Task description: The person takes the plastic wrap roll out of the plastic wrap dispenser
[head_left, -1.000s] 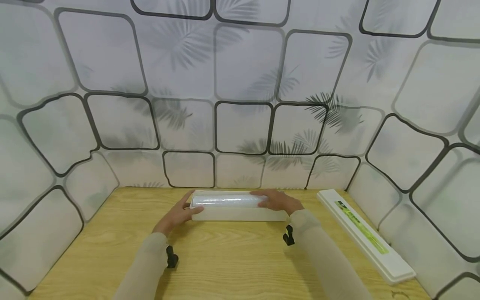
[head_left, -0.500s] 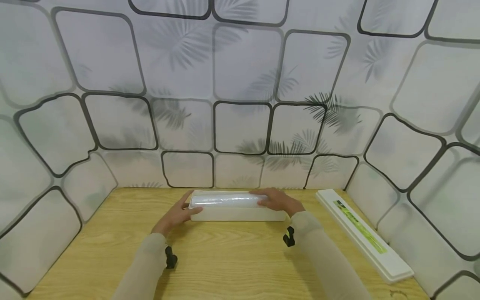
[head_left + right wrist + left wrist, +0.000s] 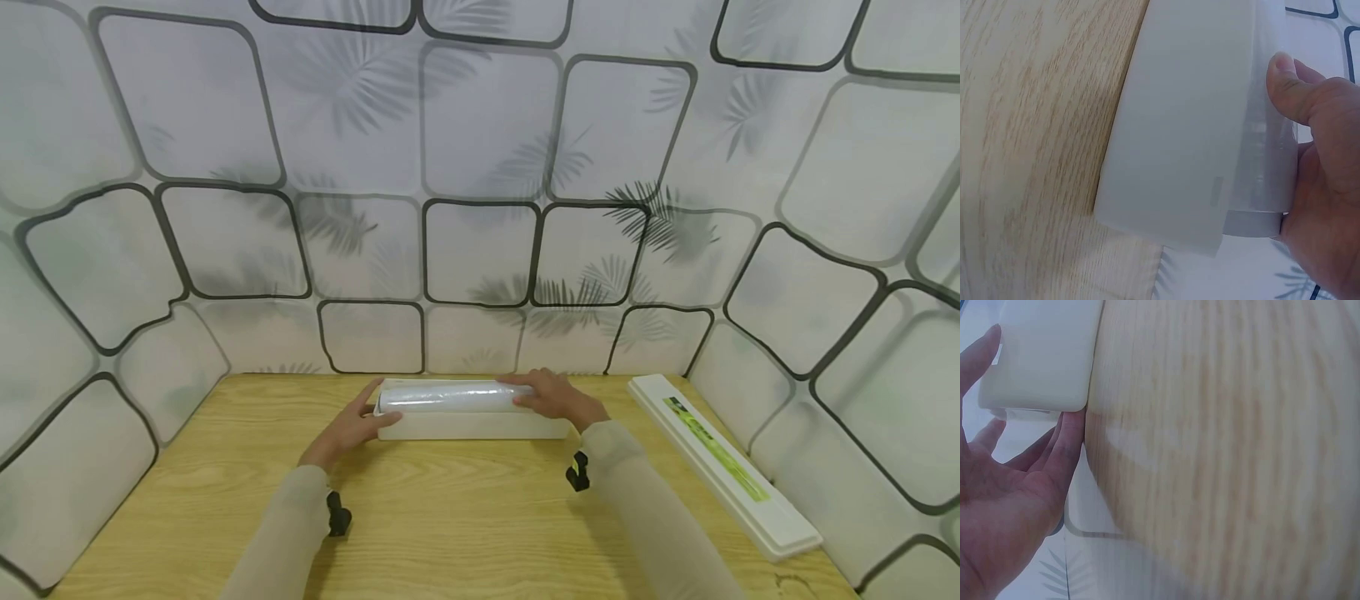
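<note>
A long white plastic box point(image 3: 468, 427) lies lengthwise near the back of the table, its top off. Inside it sits a shiny roll of plastic wrap point(image 3: 442, 397), which rises above the front wall. My left hand point(image 3: 348, 429) grips the box's left end, thumb on the front wall; in the left wrist view, fingers of the left hand point(image 3: 1016, 494) reach round that end. With my right hand point(image 3: 555, 396) I hold the roll near its right end. The right wrist view shows the thumb against the wrap point(image 3: 1263, 156), the other fingers on its far side, partly hidden.
To the right, a long white lid point(image 3: 787, 525) with a green and yellow label point(image 3: 716, 450) lies slantwise on the wooden table point(image 3: 450, 517). Patterned walls point(image 3: 480, 250) close off the back and both sides.
Both hands keep their holds, and the box and roll show no clear movement. The head view has shifted slightly.
</note>
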Motion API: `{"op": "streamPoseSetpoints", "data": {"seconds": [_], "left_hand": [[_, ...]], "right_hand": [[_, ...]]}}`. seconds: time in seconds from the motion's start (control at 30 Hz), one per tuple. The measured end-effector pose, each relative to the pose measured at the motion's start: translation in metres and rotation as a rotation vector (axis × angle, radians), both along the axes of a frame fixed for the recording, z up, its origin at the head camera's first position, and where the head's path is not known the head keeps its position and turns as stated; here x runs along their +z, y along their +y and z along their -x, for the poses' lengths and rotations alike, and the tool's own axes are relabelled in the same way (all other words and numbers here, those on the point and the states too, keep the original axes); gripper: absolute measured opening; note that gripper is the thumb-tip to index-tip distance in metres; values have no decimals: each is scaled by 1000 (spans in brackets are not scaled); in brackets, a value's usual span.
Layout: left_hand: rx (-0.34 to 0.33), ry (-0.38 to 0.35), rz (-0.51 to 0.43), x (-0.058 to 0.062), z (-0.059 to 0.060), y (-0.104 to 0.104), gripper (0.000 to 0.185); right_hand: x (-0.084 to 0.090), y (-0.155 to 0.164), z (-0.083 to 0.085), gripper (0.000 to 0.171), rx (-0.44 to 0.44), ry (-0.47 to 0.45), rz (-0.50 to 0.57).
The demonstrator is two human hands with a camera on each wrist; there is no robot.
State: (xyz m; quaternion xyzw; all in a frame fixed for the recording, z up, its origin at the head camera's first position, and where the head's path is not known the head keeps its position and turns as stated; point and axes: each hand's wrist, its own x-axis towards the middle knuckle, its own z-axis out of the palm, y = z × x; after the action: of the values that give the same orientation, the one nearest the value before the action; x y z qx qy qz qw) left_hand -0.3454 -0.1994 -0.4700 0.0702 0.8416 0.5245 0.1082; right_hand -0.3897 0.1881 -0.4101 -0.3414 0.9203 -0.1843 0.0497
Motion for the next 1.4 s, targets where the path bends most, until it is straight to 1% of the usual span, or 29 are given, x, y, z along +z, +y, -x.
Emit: {"op": "streamPoseSetpoints", "data": {"seconds": [0.07,0.27,0.37,0.5,0.63,0.73,0.9,1.07,1.4], "left_hand": [[2,-1,2,0,-1,0,98],[-2,3,-3,2,-2,1,96],[-11,12,-4,2,-1,1,96],[-24,26,-18,1,0,0,94],[-30,28,-39,1,1,0,93],[-34,31,-42,1,1,0,93],[-23,25,-37,1,0,1,94],[-7,15,-26,0,3,-1,96],[6,11,-17,-1,2,-1,97]], "right_hand": [[1,0,-1,49,-14,11,1],[5,1,-3,50,-59,114,-1],[7,2,-4,50,-76,178,-22],[7,3,-7,50,-111,224,-43],[5,5,-10,50,-142,265,-38],[2,7,-11,50,-161,280,-30],[0,9,-11,51,-193,311,-16],[3,10,-16,50,-212,368,3],[8,16,-31,49,-285,409,12]]}}
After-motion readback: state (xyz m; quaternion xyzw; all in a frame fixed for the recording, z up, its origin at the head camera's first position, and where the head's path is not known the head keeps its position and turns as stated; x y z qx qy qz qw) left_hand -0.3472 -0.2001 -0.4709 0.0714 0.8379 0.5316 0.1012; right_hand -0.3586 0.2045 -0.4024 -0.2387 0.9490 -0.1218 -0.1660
